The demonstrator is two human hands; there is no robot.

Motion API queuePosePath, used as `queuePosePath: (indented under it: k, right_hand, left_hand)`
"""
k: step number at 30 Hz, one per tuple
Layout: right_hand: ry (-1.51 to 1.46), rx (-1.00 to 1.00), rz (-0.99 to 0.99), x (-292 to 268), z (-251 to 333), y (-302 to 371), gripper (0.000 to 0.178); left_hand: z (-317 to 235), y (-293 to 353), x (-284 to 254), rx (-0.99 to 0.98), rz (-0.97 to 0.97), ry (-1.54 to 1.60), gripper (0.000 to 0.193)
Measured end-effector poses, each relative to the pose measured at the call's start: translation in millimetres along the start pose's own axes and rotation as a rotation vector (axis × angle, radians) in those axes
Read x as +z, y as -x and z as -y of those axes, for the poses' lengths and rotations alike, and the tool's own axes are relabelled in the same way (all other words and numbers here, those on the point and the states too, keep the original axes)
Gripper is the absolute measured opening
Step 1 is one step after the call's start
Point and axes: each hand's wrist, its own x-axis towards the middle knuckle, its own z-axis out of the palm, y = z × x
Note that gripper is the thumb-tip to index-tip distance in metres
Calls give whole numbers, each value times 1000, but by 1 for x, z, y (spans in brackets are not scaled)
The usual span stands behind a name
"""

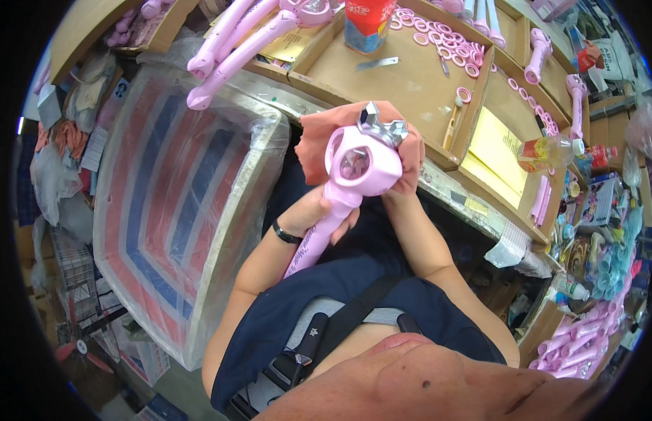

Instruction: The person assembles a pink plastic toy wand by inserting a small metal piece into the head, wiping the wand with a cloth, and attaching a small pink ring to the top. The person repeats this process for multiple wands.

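Firmly, in the head view, the left hand (314,212) clamps the handle of the pink wand (343,196) near of the cardboard tray (420,85), while the right hand (408,184), its closure hidden, backs the wand's far end with orange cloth (314,144), best kept from snagging the silver crown (383,132).

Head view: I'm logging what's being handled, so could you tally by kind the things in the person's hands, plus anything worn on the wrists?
Pink plastic wand with a silver crown-shaped piece at its hollow round head, counted together: 1
Orange cloth: 1
Black wristband: 1
Total: 3
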Motion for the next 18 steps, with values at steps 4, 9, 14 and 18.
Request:
queuePosePath:
  k: [4, 9, 14, 18]
  right_hand:
    - [153, 51, -151, -7, -17, -2, 38]
    - [506, 50, 141, -14, -4, -4, 54]
    - [47, 32, 107, -10, 5, 1, 55]
    - [146, 16, 148, -11, 2, 10, 64]
  left_hand:
    - [-4, 0, 18, 219, -664, -993, 63]
    - [-11, 1, 33, 169, -611, -1109, 60]
    - [-12, 3, 31, 68, -427, -541, 55]
    - [-10, 3, 10, 9, -87, -2, 60]
